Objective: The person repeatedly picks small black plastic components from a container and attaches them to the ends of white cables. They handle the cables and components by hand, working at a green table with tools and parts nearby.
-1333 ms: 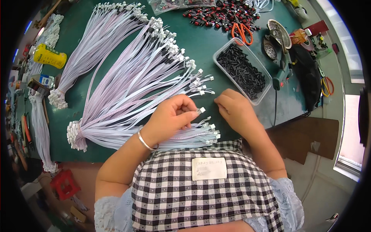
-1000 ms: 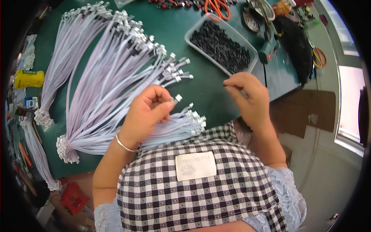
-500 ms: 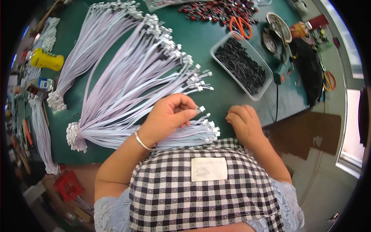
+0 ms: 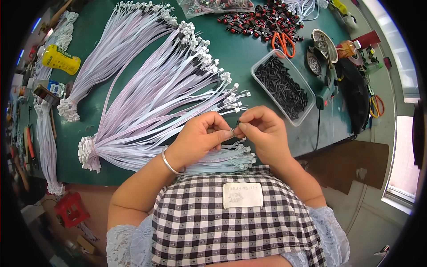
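A large fan of flat white and pinkish cables [image 4: 151, 100] spreads across the green table, tied at the left, with small white connectors at the loose ends. My left hand [image 4: 200, 135] is pinched on the end of one cable from the fan, above the nearest strands. Fingertip to fingertip with it, my right hand [image 4: 267, 133] pinches a small black sleeve [image 4: 238, 123] against that cable end. The fingers partly hide the spot where sleeve and cable meet. Right of the hands, a clear plastic box [image 4: 308, 111] holds many short black sleeves [image 4: 282, 84].
Another cable bundle [image 4: 115, 49] lies at the far left, near a yellow bottle [image 4: 61, 59]. Behind the box are orange-handled scissors [image 4: 284, 44] and a pile of red and black parts [image 4: 258, 22]. A green corded tool [image 4: 325, 93] rests at the right.
My right hand has moved left from beside the table edge to meet the left hand's fingertips, now with a small black sleeve in its pinch. The whole view has shifted slightly.
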Demonstrator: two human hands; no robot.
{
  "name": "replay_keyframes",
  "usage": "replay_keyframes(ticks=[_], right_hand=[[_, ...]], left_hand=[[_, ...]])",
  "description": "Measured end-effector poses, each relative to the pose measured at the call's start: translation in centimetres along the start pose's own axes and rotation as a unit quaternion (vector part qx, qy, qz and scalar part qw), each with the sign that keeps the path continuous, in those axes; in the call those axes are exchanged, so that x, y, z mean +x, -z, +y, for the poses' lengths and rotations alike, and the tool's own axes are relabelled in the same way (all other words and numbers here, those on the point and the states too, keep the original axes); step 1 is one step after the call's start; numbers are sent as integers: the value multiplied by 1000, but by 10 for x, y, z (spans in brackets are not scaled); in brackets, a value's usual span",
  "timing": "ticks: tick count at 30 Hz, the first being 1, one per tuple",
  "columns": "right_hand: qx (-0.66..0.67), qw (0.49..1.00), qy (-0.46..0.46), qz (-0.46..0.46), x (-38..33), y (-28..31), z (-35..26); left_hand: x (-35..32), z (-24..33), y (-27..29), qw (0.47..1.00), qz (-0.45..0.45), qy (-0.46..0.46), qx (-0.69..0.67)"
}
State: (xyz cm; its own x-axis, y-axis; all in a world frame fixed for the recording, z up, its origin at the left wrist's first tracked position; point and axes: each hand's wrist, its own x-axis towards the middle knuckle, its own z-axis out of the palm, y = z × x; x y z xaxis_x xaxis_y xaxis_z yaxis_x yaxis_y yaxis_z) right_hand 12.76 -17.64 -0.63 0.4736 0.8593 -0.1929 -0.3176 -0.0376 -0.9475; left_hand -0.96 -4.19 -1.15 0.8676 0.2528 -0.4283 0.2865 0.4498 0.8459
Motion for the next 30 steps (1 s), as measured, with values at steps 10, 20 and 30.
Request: replay_keyframes(ticks=[10,20,30], right_hand=[[-135,990,-38,-25,0,6,-14],[-248,968,35,-27,3,6,-18],[-245,969,37,-20,3,3,-14]], left_hand=[[1,-1,1,1000,-27,-1,-16],[1,-1,0,1000,-25,-9,-15],[1,-4,1,999,-27,-19,-17]])
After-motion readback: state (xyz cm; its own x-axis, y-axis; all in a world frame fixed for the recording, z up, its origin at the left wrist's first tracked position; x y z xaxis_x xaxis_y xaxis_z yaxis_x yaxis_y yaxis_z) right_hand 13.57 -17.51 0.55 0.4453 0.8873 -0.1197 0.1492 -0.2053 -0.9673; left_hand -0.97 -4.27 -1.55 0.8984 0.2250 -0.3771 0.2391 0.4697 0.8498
